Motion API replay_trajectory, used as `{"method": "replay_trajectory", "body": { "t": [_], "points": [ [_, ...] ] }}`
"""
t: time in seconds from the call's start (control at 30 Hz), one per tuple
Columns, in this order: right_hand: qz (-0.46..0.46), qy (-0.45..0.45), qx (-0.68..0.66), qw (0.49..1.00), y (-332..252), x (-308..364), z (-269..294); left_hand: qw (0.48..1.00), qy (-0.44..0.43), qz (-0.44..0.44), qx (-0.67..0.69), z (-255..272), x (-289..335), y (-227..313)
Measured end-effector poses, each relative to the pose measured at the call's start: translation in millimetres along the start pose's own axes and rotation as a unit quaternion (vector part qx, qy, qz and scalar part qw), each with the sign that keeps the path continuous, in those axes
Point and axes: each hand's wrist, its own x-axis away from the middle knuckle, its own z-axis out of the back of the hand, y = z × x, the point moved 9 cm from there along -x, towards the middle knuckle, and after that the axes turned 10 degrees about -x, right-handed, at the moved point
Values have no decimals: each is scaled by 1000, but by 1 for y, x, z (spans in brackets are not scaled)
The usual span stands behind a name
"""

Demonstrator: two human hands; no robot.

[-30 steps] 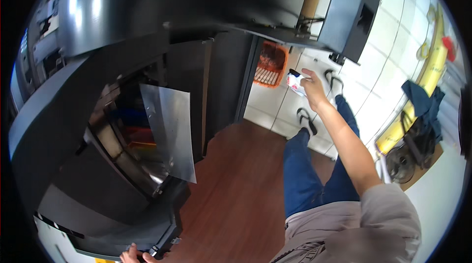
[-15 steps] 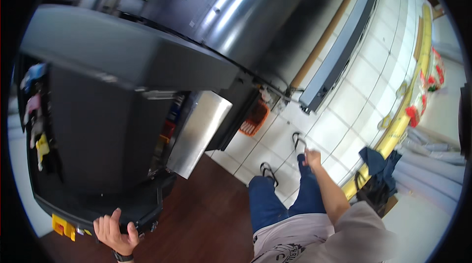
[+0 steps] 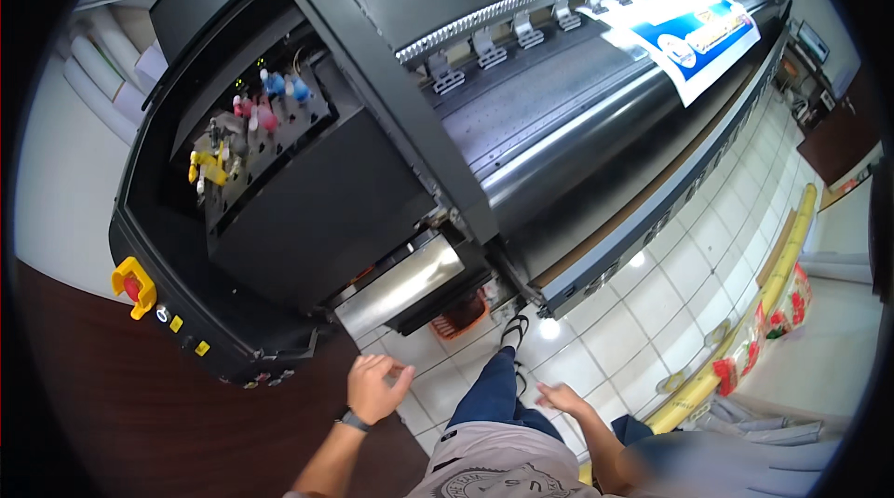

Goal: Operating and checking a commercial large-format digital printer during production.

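A large dark grey wide-format printer [image 3: 382,14] fills the upper left and middle. My left hand [image 3: 374,388] hangs in the air near its front corner, beside a shiny metal plate [image 3: 400,286]. Its fingers are loosely bent, the thumb stands apart, and it holds nothing. Over the floor by my legs is my right hand [image 3: 563,400], also free of any object, with a finger stretched out. On the printer's bed lies a printed sheet [image 3: 698,47] in blue and white. Inside the open end compartment are blue, pink and yellow ink parts [image 3: 212,166].
A yellow-capped red emergency button [image 3: 132,288] sits on the printer's corner. An orange basket [image 3: 461,316] stands under the machine. Along the right run a long yellow tube [image 3: 694,394], red-and-white plastic wrapping [image 3: 728,372] and white rolls. White tiles [image 3: 605,330] meet a dark brown floor [image 3: 84,377].
My left hand has left the printer's front corner and moved right. My view has swung toward the machine, bringing the printed sheet into sight. My right hand has come lower, its fingers less closed.
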Motion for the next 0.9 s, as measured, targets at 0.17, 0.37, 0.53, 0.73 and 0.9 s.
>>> {"method": "replay_trajectory", "body": {
  "t": [0.17,0.37,0.53,0.73,0.9],
  "points": [
    [284,-63,24,957,-246,16,-28,597,153,417,668,-169,23,-127],
    [426,8,-11,905,-382,15,-57,636,422,393,513,-86,-3,-109],
    [462,23,36,886,-436,29,-50,611,494,359,503,-60,-42,-93],
    [427,-48,69,900,-443,30,-96,567,523,440,460,-52,-25,-120],
    [435,-21,-73,897,-451,41,-98,613,509,456,396,-65,-23,-143]
  ]
}}
